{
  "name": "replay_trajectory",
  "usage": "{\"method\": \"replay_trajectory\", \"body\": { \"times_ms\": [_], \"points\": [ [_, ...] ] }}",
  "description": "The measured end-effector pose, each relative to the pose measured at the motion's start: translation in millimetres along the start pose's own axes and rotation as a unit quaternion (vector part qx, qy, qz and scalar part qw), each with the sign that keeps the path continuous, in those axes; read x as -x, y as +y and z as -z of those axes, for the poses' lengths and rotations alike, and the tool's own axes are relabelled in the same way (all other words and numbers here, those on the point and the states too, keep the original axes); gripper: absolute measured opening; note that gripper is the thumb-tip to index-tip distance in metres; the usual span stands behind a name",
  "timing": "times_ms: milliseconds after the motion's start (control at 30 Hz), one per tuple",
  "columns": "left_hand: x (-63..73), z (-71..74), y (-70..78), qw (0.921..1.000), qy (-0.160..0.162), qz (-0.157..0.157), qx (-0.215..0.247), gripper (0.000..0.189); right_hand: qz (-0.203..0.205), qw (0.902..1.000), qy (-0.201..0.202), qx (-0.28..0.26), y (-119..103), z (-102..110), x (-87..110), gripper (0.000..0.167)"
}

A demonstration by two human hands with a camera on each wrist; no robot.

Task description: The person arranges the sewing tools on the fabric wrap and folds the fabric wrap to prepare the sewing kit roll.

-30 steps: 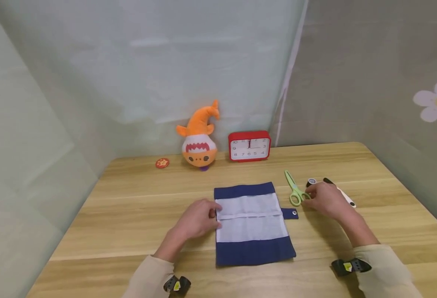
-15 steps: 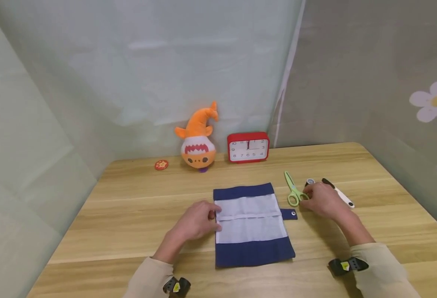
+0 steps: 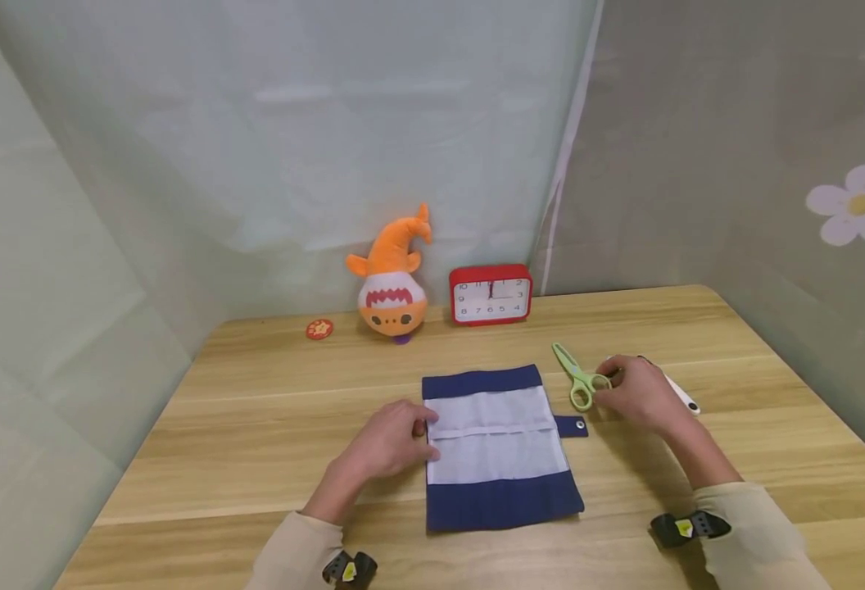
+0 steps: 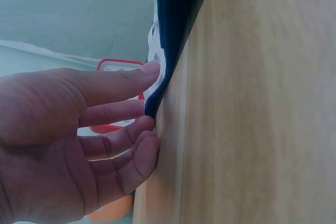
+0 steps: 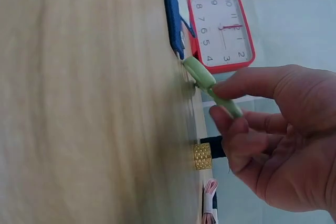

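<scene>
A navy fabric case (image 3: 504, 501) with a pale lining lies unfolded on the table, its snap tab (image 3: 572, 426) pointing right. My left hand (image 3: 388, 438) rests on its left edge. Thumb and forefinger are spread apart there; in the left wrist view, the thumb (image 4: 149, 69) touches the lining beside the slightly raised navy edge (image 4: 152, 103). To the right of the case, my right hand (image 3: 640, 395) pinches one handle loop of light green scissors (image 3: 580, 378). The right wrist view has the green handle (image 5: 199, 72) between thumb and fingers, tilted against the tabletop.
Behind my right hand lies a white tool (image 3: 686, 397), partly covered. A gold dimpled piece (image 5: 203, 157) and a pink-and-white bundle (image 5: 210, 195) sit nearby. Along the back are a red clock (image 3: 491, 295), an orange plush toy (image 3: 393, 279) and a red disc (image 3: 319, 329).
The scissors have turned, their blade tip swinging left, with my right hand on the loop. That hand now covers the small dark spool. My left hand stays on the case edge.
</scene>
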State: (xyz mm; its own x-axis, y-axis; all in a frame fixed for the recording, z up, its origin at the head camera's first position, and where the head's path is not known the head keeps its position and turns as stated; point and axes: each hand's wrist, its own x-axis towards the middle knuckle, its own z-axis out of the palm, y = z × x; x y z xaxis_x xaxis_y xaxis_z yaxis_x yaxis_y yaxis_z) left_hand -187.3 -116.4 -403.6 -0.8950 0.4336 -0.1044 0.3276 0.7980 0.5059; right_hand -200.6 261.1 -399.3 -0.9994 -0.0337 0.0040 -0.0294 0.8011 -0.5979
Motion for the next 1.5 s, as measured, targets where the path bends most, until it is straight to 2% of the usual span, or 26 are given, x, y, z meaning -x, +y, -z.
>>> {"method": "replay_trajectory", "body": {
  "times_ms": [167,333,567,967,1233,1433,1500],
  "points": [
    [1.3,0.2,0.8,1.0000,0.001,0.003,-0.001,0.046,-0.021,0.9981,-0.004,-0.058,1.1,-0.3,0.7,0.046],
    [2.3,-0.1,0.2,1.0000,0.005,-0.001,-0.001,0.045,-0.056,0.9896,-0.019,-0.131,1.9,-1.9,0.7,0.050],
    [2.6,-0.7,-1.1,1.0000,0.005,-0.007,-0.002,0.043,-0.061,0.9824,-0.004,-0.177,6.4,-4.9,1.4,0.048],
    [2.9,-0.4,-1.5,0.9999,0.010,-0.010,0.003,0.043,-0.085,0.9629,0.008,-0.256,5.1,-2.6,-0.4,0.053],
    [1.9,-0.2,-1.9,0.9999,0.006,-0.009,0.009,0.037,-0.068,0.9500,0.004,-0.305,-1.1,-0.1,-2.5,0.059],
    [1.7,-0.8,-3.5,0.9995,0.018,-0.027,0.009,0.024,-0.051,0.9321,0.003,-0.359,-11.3,-4.0,-5.4,0.057],
    [1.9,-1.2,-4.0,0.9992,0.023,-0.032,0.008,0.021,-0.046,0.9290,-0.001,-0.367,-15.0,-6.5,-6.1,0.057]
  ]
}}
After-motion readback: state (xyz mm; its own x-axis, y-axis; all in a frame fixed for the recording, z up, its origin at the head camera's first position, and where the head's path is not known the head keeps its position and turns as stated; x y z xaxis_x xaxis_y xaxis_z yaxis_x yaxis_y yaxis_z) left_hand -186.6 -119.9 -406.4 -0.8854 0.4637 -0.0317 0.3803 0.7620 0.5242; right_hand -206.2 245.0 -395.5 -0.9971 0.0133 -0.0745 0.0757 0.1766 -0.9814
